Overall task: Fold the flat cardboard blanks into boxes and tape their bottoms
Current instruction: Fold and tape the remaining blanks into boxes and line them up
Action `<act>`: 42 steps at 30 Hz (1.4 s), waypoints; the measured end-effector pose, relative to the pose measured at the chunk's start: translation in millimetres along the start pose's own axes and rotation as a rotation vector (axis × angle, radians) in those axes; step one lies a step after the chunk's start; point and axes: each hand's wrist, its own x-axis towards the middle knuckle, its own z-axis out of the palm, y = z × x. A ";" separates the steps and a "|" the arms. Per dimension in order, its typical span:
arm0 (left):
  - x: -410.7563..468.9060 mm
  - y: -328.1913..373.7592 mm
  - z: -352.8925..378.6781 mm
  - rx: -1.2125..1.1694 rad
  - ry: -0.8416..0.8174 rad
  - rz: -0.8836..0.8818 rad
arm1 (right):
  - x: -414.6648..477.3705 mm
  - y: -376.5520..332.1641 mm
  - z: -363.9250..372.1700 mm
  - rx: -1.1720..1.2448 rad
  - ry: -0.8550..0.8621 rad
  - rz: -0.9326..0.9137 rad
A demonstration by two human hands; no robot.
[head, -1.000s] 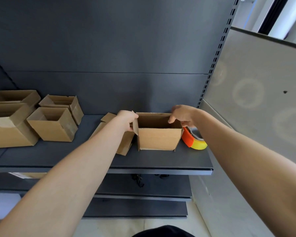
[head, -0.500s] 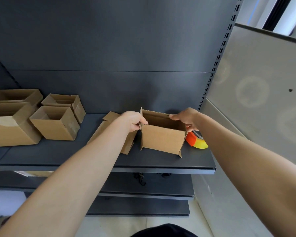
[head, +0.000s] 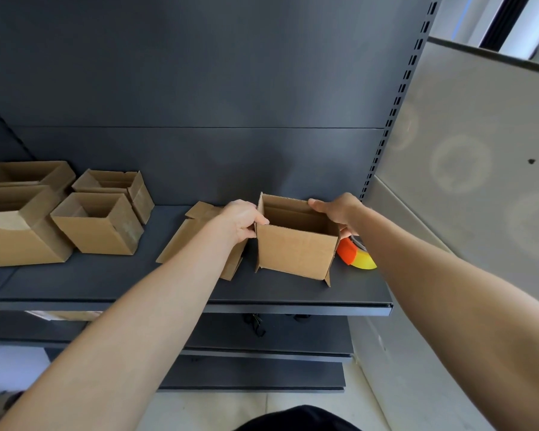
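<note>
Hands (head: pixel 293 217) gripping box (head: pixel 296 251) sides

The orange and yellow tape dispenser (head: pixel 357 256) is mostly hidden behind the open cardboard box (head: pixel 296 248) and the right hand (head: pixel 336 211), whose fingers wrap out of sight behind the box's far wall. The left hand (head: pixel 241 220) and its forearm cover much of the flat cardboard blanks (head: pixel 196 236). The large box (head: pixel 16 231) at far left is cut off by the frame edge. Small dark items (head: pixel 255 325) on the lower shelf are too small to identify.
</note>
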 end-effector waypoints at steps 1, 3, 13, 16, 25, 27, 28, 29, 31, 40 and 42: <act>1.0 -1.1 -1.1 -0.005 -0.005 -0.002 | 1.3 0.1 -0.2 0.003 0.003 0.001; 1.7 -3.1 -3.1 -0.009 -0.020 -0.006 | 3.5 0.3 -0.5 0.012 0.008 0.005; -1.4 -8.8 -4.3 0.023 -0.091 -0.035 | 13.4 3.2 3.4 0.000 0.037 0.038; -0.2 -16.2 -5.8 0.043 -0.107 -0.045 | 17.7 12.2 7.8 -0.010 0.030 0.062; 2.9 -23.3 -6.3 0.091 -0.120 -0.054 | 26.0 22.8 15.4 -0.027 0.036 0.065; 3.6 -24.9 -7.2 0.105 -0.124 -0.057 | 25.8 22.7 16.7 -0.031 0.044 0.066; 4.3 -25.9 -8.0 0.110 -0.130 -0.062 | 25.7 22.5 17.3 -0.030 0.046 0.068; 5.0 -26.9 -9.3 0.114 -0.141 -0.068 | 25.2 22.3 17.5 -0.029 0.048 0.068; 6.4 -27.5 -11.9 0.124 -0.167 -0.082 | 24.3 21.9 17.2 -0.023 0.045 0.072; 15.0 -26.4 -5.6 0.128 -0.025 -0.027 | 21.6 21.9 16.1 0.038 0.007 0.085; 15.7 -26.6 -1.2 0.143 -0.026 -0.014 | 21.8 24.3 17.5 0.057 0.006 0.092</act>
